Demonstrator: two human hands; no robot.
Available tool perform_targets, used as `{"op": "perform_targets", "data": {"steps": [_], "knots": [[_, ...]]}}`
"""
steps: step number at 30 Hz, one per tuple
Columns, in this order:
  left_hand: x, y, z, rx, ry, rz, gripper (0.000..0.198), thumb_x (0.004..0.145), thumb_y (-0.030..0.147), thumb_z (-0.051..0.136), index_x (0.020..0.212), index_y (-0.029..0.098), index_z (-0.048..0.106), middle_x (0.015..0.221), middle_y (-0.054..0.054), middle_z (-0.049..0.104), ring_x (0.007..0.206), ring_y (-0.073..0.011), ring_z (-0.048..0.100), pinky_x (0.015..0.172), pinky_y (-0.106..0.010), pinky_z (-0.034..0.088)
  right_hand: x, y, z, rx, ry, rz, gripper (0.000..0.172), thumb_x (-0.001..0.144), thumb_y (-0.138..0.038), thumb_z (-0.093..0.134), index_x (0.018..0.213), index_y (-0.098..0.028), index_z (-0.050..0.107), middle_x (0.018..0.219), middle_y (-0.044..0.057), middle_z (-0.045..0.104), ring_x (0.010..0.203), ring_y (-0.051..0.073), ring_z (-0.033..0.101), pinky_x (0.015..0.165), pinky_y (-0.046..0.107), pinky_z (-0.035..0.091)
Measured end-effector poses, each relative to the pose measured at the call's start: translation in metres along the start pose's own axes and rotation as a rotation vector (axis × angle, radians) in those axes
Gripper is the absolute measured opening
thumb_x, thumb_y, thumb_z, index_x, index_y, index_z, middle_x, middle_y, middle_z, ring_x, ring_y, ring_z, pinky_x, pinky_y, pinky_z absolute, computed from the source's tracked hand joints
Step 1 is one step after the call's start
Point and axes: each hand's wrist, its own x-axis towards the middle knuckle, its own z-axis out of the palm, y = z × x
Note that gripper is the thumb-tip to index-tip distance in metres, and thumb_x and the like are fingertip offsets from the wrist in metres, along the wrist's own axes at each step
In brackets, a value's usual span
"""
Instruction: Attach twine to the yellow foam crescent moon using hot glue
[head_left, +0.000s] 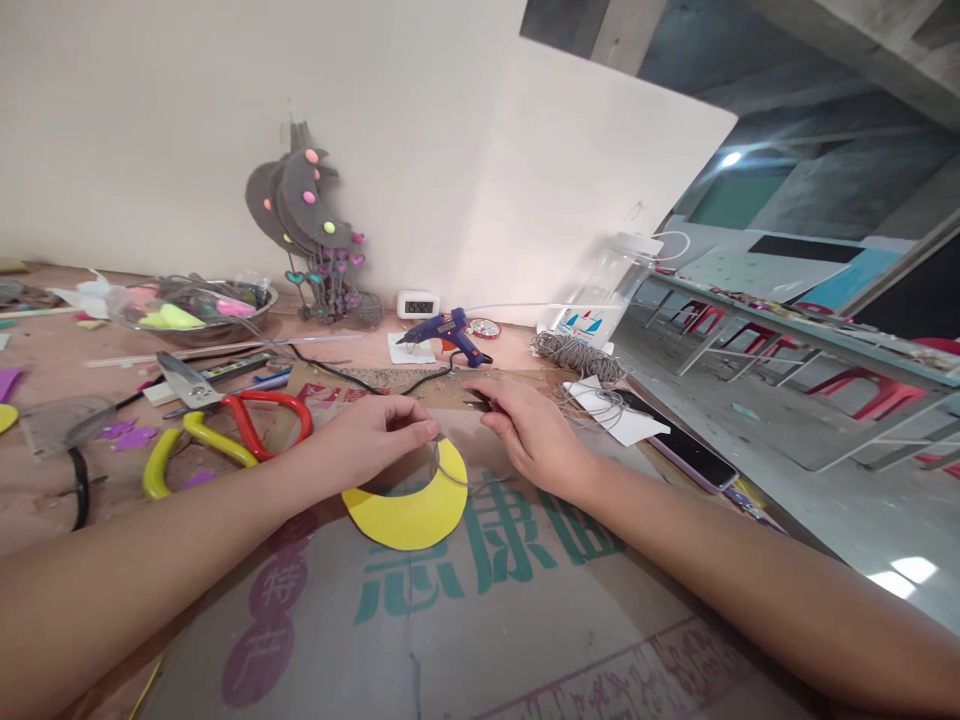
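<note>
My left hand [386, 432] is closed in a pinch at the upper tip of a yellow crescent cutout [409, 520]. A thin grey cord [450, 476] comes from those fingertips and curves over the cutout to the right. To the right, my right hand [529, 425] is closed around a small dark pointed tool [478, 401]; most of it is hidden by the fingers, so its kind cannot be made out. Beneath both hands lies a printed cardboard sheet [315, 630], on which the crescent rests or hovers just above.
Behind the hands lie a blue glue gun [448, 333], a small digital clock [418, 304] and a grey cord bundle [577, 355]. Scissors [262, 425] and a bowl [199, 325] are left. A phone [690, 450] and bottle [604, 290] stand right. A grey crescent mobile [307, 210] hangs behind.
</note>
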Motion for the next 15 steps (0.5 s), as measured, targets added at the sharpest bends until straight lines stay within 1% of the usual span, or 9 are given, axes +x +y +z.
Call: {"op": "perform_targets", "data": {"steps": [4,8,10,15], "knots": [[0.0015,-0.0014,-0.0004,-0.004,0.01,0.018,0.032,0.073,0.049,0.05,0.073,0.019,0.06,0.057,0.002,0.055,0.05,-0.0121,0.046,0.044,-0.02,0.03,0.0007,0.0016,-0.0001,-0.045,0.003,-0.057,0.03,0.089,-0.026,0.039,0.117,-0.021,0.05,0.096,0.009,0.058,0.096,0.02,0.049,0.083,0.036,0.039],[0.002,-0.0021,-0.001,0.001,0.003,0.013,0.033,0.073,0.05,0.05,0.074,0.019,0.061,0.058,0.001,0.055,0.052,-0.0126,0.047,0.045,-0.02,0.03,0.0008,0.0022,-0.0009,-0.097,-0.036,-0.107,0.03,0.09,-0.027,0.038,0.116,-0.021,0.053,0.084,0.006,0.056,0.084,0.018,0.049,0.075,0.032,0.039],[0.0019,-0.0026,-0.001,-0.001,-0.005,0.005,0.034,0.073,0.051,0.049,0.075,0.019,0.06,0.058,0.002,0.054,0.052,-0.0124,0.046,0.044,-0.02,0.03,0.0006,0.0014,-0.0011,-0.112,-0.048,-0.142,0.03,0.09,-0.027,0.038,0.115,-0.021,0.054,0.083,0.006,0.056,0.08,0.017,0.049,0.072,0.031,0.039],[0.0021,-0.0036,-0.0006,0.009,-0.001,0.023,0.035,0.073,0.052,0.049,0.075,0.019,0.06,0.061,0.002,0.054,0.056,-0.0125,0.046,0.047,-0.02,0.031,0.0001,-0.0007,-0.0004,-0.14,-0.075,-0.173,0.033,0.09,-0.03,0.038,0.118,-0.018,0.05,0.085,0.007,0.057,0.079,0.018,0.05,0.071,0.031,0.038]]}}
